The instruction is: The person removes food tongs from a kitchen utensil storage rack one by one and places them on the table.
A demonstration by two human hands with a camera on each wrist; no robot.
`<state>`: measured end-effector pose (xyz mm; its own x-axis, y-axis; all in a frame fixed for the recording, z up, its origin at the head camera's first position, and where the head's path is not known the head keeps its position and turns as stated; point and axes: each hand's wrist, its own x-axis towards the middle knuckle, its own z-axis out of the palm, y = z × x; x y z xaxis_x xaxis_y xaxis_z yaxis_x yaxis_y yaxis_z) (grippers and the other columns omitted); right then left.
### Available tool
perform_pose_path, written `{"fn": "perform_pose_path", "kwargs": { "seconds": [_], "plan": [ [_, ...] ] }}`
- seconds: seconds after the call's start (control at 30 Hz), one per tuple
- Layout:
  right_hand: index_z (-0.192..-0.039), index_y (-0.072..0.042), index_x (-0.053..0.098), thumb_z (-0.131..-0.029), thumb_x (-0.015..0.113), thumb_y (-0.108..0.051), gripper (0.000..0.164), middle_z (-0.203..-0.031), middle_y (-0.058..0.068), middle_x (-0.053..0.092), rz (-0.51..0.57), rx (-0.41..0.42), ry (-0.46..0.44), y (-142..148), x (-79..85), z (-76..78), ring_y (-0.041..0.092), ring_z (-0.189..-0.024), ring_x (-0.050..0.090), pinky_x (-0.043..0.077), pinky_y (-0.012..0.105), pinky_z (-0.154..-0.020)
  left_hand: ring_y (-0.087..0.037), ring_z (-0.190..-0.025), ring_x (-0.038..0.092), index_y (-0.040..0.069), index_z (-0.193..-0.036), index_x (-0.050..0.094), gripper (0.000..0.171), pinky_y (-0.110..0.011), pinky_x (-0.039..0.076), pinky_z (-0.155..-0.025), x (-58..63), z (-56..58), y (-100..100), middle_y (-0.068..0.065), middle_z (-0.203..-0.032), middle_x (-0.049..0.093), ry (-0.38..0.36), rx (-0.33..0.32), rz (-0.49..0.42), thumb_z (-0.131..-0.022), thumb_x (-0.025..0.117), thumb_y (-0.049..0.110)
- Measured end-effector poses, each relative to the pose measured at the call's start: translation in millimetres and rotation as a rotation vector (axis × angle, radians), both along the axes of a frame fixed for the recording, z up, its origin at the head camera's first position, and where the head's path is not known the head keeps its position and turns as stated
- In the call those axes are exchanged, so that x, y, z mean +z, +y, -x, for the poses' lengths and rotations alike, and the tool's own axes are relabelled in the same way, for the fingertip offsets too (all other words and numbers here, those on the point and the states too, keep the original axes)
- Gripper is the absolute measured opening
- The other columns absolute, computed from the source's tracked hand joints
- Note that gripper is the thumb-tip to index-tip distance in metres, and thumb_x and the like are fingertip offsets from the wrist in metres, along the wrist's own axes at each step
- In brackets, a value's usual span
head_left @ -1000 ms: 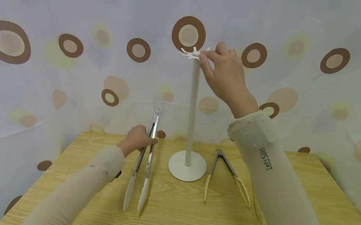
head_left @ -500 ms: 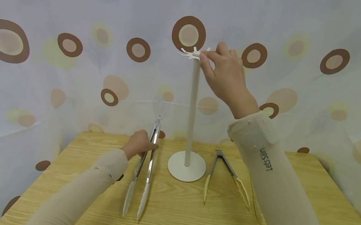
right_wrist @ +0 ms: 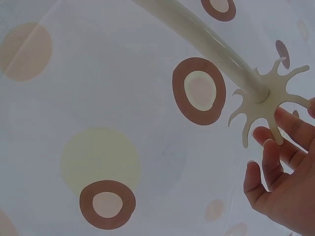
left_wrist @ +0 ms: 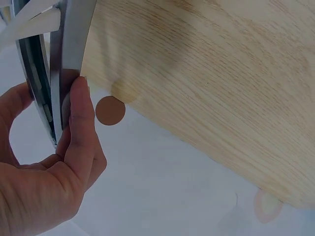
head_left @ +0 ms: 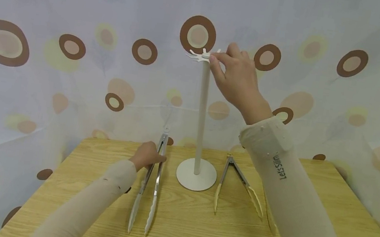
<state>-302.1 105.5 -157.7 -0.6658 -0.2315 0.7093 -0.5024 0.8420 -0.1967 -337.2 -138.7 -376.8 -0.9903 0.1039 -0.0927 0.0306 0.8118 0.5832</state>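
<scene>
My left hand (head_left: pixel 147 155) grips long metal tongs with white tips (head_left: pixel 157 171), thumb on one side and fingers on the other, as the left wrist view shows. The arms of these tongs (left_wrist: pixel 69 54) stand slightly apart, white ends toward me. Whether the tips touch the table cannot be told. With thumb and fingers, my right hand (head_left: pixel 238 74) pinches the edge of the hooked top (head_left: pixel 199 57) of a white stand. In the right wrist view, curved hooks (right_wrist: pixel 268 93) spread around the pole, and my fingers (right_wrist: pixel 290 142) are at the nearer ones.
The stand's round base (head_left: pixel 195 180) rests on the wooden table (head_left: pixel 174 222). To its right lie spread tongs with yellow tips (head_left: pixel 229 165). Another thin yellow item (head_left: pixel 271 223) is partly hidden by my right sleeve. A patterned curtain (head_left: pixel 81 4) hangs behind.
My left hand has moved down and a little to the right with the white-tipped tongs, bringing them lower toward the table. My right hand stays at the stand's top.
</scene>
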Motion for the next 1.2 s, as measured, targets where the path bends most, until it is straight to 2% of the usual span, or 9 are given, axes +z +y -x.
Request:
{"fn": "perform_pose_path", "kwargs": {
  "seconds": [0.13, 0.23, 0.33, 0.43, 0.6, 0.8, 0.93, 1.2],
  "plan": [
    [-0.121, -0.006, 0.067, -0.103, 0.039, -0.034, 0.043, -0.093, 0.012, 0.045, 0.002, 0.002, 0.007, 0.6, -0.8, 1.0, 0.035, -0.081, 0.042, 0.034, 0.042, -0.072, -0.022, -0.057, 0.061, -0.004, -0.086, 0.06, 0.024, -0.033, 0.055, -0.051, -7.8, 3.5, -0.7, -0.011, -0.072, 0.058, 0.005, -0.002, 0.008, -0.084, 0.071, 0.017],
    [-0.12, -0.007, 0.067, -0.103, 0.039, -0.034, 0.043, -0.093, 0.012, 0.044, -0.003, 0.0, 0.01, 1.1, -0.3, 1.7, 0.035, -0.081, 0.042, 0.034, 0.042, -0.072, -0.023, -0.056, 0.061, -0.005, -0.087, 0.061, 0.024, -0.038, 0.056, -0.054, -10.8, 4.0, -0.9, -0.012, -0.072, 0.059, 0.014, -0.002, 0.01, -0.083, 0.07, 0.017],
    [-0.119, -0.007, 0.067, -0.103, 0.039, -0.034, 0.043, -0.094, 0.012, 0.044, -0.007, -0.006, 0.008, 1.4, 0.9, 1.9, 0.035, -0.081, 0.042, 0.034, 0.042, -0.072, -0.024, -0.054, 0.062, -0.005, -0.085, 0.061, 0.024, -0.041, 0.057, -0.056, -13.1, 5.3, 0.0, -0.013, -0.072, 0.061, 0.01, 0.014, 0.023, -0.082, 0.07, 0.017],
    [-0.119, -0.007, 0.067, -0.103, 0.038, -0.035, 0.043, -0.095, 0.012, 0.044, -0.009, -0.012, 0.002, 1.5, 1.8, 1.9, 0.035, -0.082, 0.042, 0.034, 0.042, -0.072, -0.021, -0.05, 0.06, -0.002, -0.08, 0.061, 0.023, -0.037, 0.056, -0.052, -16.9, 7.8, 1.7, -0.011, -0.068, 0.061, 0.005, 0.029, 0.071, -0.082, 0.069, 0.019],
    [-0.119, -0.007, 0.067, -0.103, 0.038, -0.035, 0.044, -0.095, 0.012, 0.045, -0.007, -0.011, 0.0, 1.4, 1.9, 1.4, 0.035, -0.082, 0.042, 0.034, 0.042, -0.072, -0.015, -0.041, 0.049, 0.003, -0.067, 0.058, 0.028, -0.027, 0.046, -0.04, -21.0, 7.1, 5.9, -0.004, -0.053, 0.053, 0.017, 0.019, 0.159, -0.084, 0.069, 0.023],
    [-0.121, -0.007, 0.067, -0.103, 0.037, -0.035, 0.044, -0.095, 0.012, 0.045, -0.01, -0.009, -0.001, 1.3, 2.0, 0.6, 0.035, -0.083, 0.043, 0.034, 0.042, -0.072, -0.013, -0.041, 0.038, 0.009, -0.056, 0.049, 0.035, -0.024, 0.034, -0.039, -23.8, 3.8, 8.7, 0.0, -0.048, 0.042, 0.051, -0.002, 0.178, -0.083, 0.068, 0.018],
    [-0.121, -0.007, 0.067, -0.104, 0.037, -0.035, 0.044, -0.095, 0.012, 0.044, -0.01, -0.009, -0.005, 1.1, 2.0, 0.1, 0.035, -0.083, 0.042, 0.034, 0.042, -0.072, -0.012, -0.043, 0.036, 0.01, -0.056, 0.047, 0.035, -0.025, 0.032, -0.041, -29.5, 6.3, 8.6, 0.0, -0.049, 0.041, 0.059, 0.002, 0.184, -0.083, 0.069, 0.018],
    [-0.12, -0.006, 0.067, -0.103, 0.037, -0.035, 0.044, -0.097, 0.013, 0.046, -0.004, -0.008, -0.01, 0.4, 0.4, -0.8, 0.036, -0.083, 0.043, 0.035, 0.043, -0.073, -0.015, -0.05, 0.043, 0.006, -0.065, 0.054, 0.028, -0.025, 0.035, -0.045, -39.4, 10.3, 8.7, -0.002, -0.057, 0.048, -0.004, 0.022, 0.23, -0.084, 0.068, 0.021]
  ]
}}
